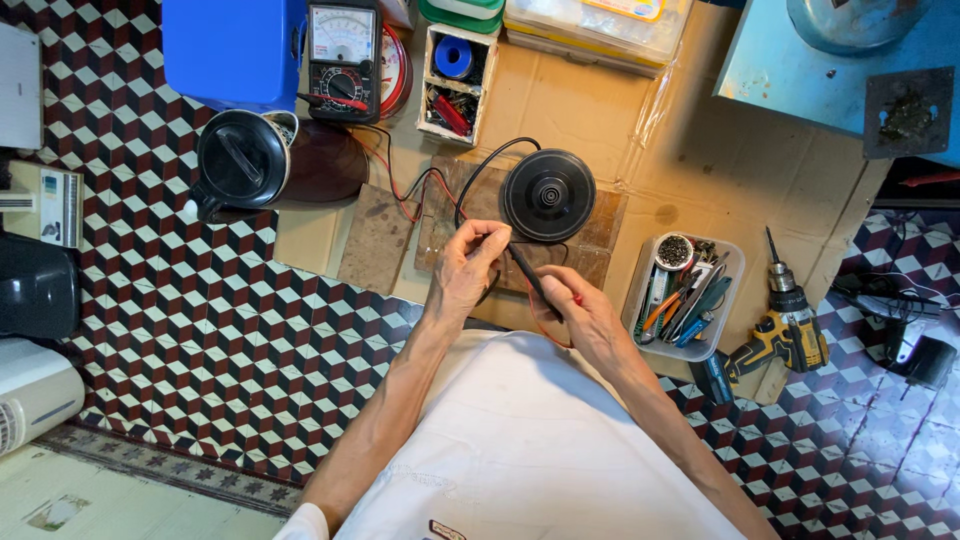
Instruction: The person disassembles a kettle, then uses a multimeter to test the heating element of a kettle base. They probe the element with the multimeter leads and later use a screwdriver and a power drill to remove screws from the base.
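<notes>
The left hand (467, 268) is pinched shut on the tip end of a black probe (525, 272), thumb and fingers closed together around it just below a round black kettle base (548, 194). The right hand (583, 316) is closed around the lower end of the same probe, and a thin red lead (552, 338) loops under its palm; how the fingers grip there is hard to make out, since the hand partly hides the probe. The kettle base sits underside up on a small wooden board (600, 232), which lies on a sheet of cardboard (700, 170) spread over the patterned tile floor (230, 320). A black cord (480, 166) runs from the base toward the hands. Red and black leads trail back to an analogue multimeter (342, 62) standing at the top, beside a blue box (232, 48). A black kettle (240, 160) stands to the left, well apart from its base. To the right, a clear plastic tray (683, 295) holds screwdrivers and pliers, and a yellow cordless drill (785, 325) lies just beyond it.
</notes>
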